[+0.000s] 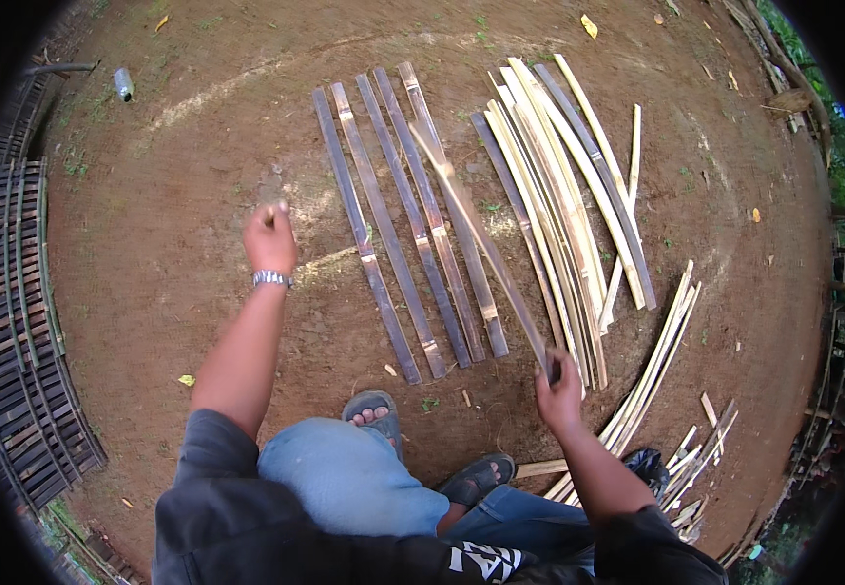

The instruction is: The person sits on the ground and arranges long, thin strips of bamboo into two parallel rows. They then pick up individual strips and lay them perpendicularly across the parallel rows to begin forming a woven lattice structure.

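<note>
My right hand is closed around the near end of a bamboo strip. Blurred by motion, that strip slants up and to the left across the strips beyond it. My left hand, with a metal-banded watch at the wrist, is raised on the left with its fingers curled; what they hold, if anything, is hidden. Between the hands, several dark bamboo strips lie side by side on the ground with small gaps. Right of them is a loose pile of mostly pale bamboo strips, with a few dark ones among them.
Thin pale strips and short offcuts lie at the lower right near a black plastic bag. A slatted bamboo panel stands along the left edge. A bottle lies far left. My sandalled foot is near the dark strips.
</note>
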`<state>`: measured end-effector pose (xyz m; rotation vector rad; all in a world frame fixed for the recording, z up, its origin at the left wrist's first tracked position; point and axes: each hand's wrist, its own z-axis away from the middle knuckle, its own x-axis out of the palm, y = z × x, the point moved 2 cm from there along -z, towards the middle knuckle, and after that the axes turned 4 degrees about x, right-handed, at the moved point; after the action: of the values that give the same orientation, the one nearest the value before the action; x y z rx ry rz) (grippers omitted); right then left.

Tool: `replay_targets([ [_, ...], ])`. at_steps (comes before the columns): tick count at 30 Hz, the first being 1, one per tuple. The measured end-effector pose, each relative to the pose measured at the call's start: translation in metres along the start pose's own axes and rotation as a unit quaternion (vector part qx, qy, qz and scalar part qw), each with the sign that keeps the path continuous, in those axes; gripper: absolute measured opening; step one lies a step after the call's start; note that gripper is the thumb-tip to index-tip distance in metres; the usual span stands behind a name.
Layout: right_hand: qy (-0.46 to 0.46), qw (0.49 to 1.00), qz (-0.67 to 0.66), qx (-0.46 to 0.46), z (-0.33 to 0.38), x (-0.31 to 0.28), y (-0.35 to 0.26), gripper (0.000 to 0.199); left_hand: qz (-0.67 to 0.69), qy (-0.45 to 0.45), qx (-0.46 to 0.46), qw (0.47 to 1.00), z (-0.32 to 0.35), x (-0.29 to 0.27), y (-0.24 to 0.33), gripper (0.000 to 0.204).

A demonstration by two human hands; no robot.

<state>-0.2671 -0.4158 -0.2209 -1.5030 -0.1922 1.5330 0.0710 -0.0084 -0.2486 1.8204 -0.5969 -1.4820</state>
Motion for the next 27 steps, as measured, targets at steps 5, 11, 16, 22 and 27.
replay_targets([
  [5, 0.053, 0.996, 0.066, -0.023, -0.087, 0.047, -0.042, 0.048, -0.112, -0.144, -0.007, 0.983, 0.101, -0.042, -0.037, 0.026],
  [11, 0.082, 0.993, 0.078, -0.018, -0.158, 0.093, -0.042, 0.05, -0.033, -0.365, -0.018, 0.93, 0.239, -0.121, -0.1, 0.014],
  [16, 0.095, 0.993, 0.067, -0.01, -0.173, 0.106, -0.047, 0.05, -0.11, -0.474, -0.114, 0.866, 0.301, -0.183, -0.111, 0.015],
  [22, 0.071, 0.98, 0.179, 0.06, -0.175, 0.102, -0.062, 0.052, -0.135, -0.403, -0.197, 0.883, 0.334, -0.232, -0.157, 0.018],
  [27, 0.09, 0.971, 0.22, 0.03, -0.171, 0.083, -0.056, 0.051, -0.156, -0.5, -0.172, 0.834, 0.335, -0.251, -0.159, 0.024],
])
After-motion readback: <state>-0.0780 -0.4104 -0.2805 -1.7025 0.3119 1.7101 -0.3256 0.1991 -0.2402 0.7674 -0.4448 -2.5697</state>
